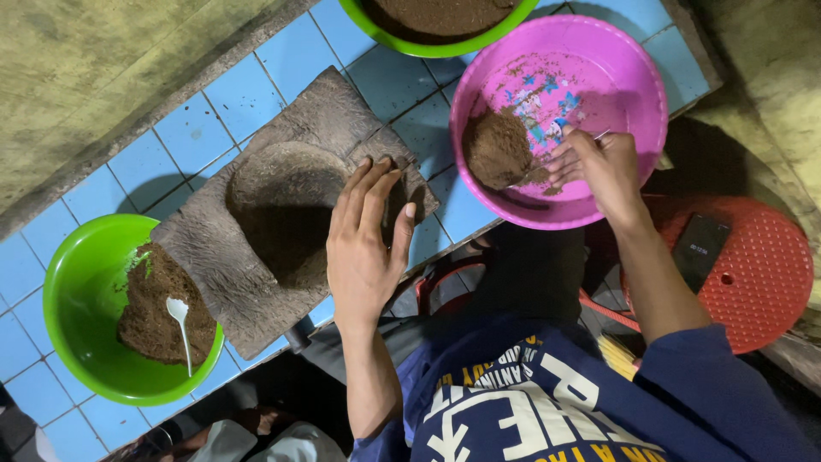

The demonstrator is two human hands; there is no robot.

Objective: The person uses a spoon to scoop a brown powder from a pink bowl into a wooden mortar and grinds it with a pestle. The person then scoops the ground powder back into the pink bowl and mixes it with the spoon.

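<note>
My left hand (368, 235) lies flat on the near edge of a dark wooden slab (256, 257) that has a round hollow (286, 201) carved in it; the fingers are spread and hold nothing. My right hand (599, 167) reaches into a pink plastic bowl (633, 77). Its fingers are closed on a thin spoon (601, 135) whose tip points into a lump of brown, crumbly paste (496, 150) in the bowl's left half. Most of the spoon is hidden under the fingers.
Everything stands on a blue tiled counter (222, 94). At the left is a green bowl (73, 291) with brown paste and a white spoon (181, 329). Another green bowl (436, 43) of paste sits at the top edge. A red stool (761, 274) at the right carries a dark phone (699, 248).
</note>
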